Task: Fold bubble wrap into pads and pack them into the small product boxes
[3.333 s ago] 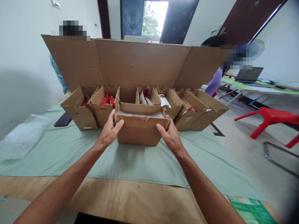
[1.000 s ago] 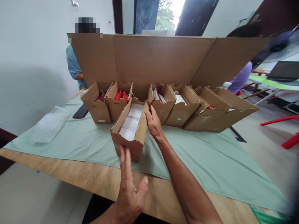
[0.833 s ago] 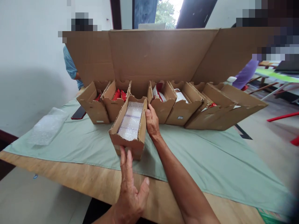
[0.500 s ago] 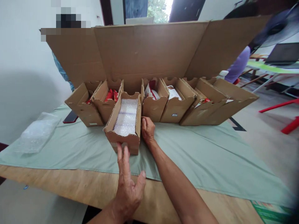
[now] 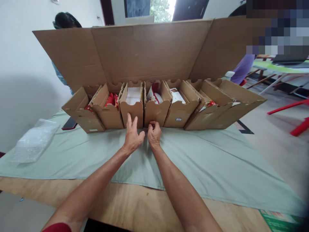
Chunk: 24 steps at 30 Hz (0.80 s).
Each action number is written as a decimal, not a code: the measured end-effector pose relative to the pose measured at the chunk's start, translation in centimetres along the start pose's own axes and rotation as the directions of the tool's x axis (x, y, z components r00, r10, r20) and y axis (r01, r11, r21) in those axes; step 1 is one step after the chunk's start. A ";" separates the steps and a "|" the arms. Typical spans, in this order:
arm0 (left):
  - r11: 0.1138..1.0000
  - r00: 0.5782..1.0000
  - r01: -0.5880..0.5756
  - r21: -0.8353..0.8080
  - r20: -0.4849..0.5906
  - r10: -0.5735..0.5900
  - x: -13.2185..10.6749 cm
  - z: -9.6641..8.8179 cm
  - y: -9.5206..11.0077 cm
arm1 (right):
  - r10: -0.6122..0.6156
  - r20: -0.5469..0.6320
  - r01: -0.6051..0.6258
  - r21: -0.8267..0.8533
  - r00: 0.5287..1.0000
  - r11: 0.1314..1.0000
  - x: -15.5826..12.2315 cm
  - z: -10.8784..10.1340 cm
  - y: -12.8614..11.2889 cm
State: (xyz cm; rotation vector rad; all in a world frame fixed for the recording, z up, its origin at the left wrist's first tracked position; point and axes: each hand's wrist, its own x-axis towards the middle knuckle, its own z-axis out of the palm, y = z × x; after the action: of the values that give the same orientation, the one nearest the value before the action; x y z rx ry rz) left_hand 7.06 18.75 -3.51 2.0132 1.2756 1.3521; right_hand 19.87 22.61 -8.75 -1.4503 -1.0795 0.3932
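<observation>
A narrow cardboard box (image 5: 138, 111) stands in a row of similar boxes, with bubble-wrapped contents (image 5: 133, 95) showing inside it. The spread fingertips of my left hand (image 5: 132, 137) press against its front. Beside it on the right is a cardboard box (image 5: 158, 111) holding a white and dark red packet (image 5: 155, 93). Low at that box's front, near the cloth, my right hand (image 5: 154, 133) has its fingers curled and pinched together. Whatever is between those fingers, if anything, is hidden.
Boxes with red packets (image 5: 111, 100) stand to the left. A tall cardboard panel (image 5: 149, 51) rises behind the row. Bubble wrap (image 5: 35, 140) and a phone (image 5: 69, 123) lie on the green cloth (image 5: 205, 161) at left. People are partly visible behind the panel.
The box with the bubble-wrapped contents has slid away from me into the row, my left hand moving forward with it. My right hand stays low in nearly the same place, fingers curled.
</observation>
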 end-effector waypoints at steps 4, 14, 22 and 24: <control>0.997 0.983 0.067 0.046 0.171 -0.074 -0.3 -0.7 -0.9 | 0.024 -0.006 -0.024 0.014 1.000 1.000 0.2 0.2 0.4; 0.910 0.941 -0.001 0.415 0.308 -0.140 -9.3 -7.9 -4.8 | -0.008 0.017 0.008 0.013 1.000 1.000 -0.1 -0.1 -0.3; 0.934 0.975 0.115 0.338 0.140 -0.170 -8.4 -6.5 -2.7 | -0.262 0.265 0.244 0.099 0.928 0.965 -2.8 1.9 -8.2; 0.951 0.979 0.145 0.272 0.100 -0.178 -8.5 -6.3 -2.9 | -0.323 0.339 0.305 0.106 0.884 0.946 -2.0 3.7 -11.3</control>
State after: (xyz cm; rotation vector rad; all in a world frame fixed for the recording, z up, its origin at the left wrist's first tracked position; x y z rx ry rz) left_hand -0.79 12.02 -7.21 2.0725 1.5943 1.0100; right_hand 11.70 21.44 0.08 -1.1556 -1.5593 0.4528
